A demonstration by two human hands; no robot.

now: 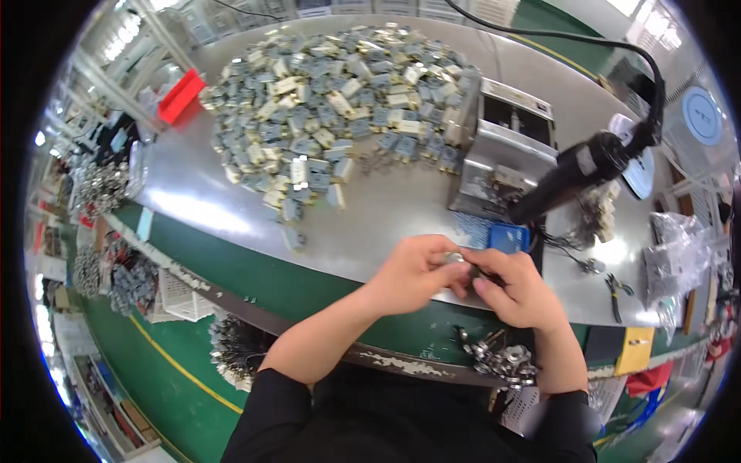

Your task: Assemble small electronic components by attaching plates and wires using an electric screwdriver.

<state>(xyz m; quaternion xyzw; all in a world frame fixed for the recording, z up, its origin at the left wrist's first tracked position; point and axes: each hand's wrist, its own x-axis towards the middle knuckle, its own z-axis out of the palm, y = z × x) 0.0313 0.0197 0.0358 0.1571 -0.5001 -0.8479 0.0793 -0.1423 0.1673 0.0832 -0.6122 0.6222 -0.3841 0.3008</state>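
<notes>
My left hand (417,274) and my right hand (519,287) meet above the near edge of the metal table, fingertips almost touching. Between them is a small shiny metal part (455,258), pinched by both hands and mostly covered by the fingers. Just beyond my right hand lies a small blue box (509,238). A heap of small metal parts (502,359) rests on the green table edge, close to my right forearm.
A large pile of small grey and cream block-shaped parts (340,100) covers the table's far side. To its right stand a metal fixture (502,147) and a tilted black cylindrical tool (571,177) with a cable. Pliers (615,298) and a red bin (181,97) lie farther out.
</notes>
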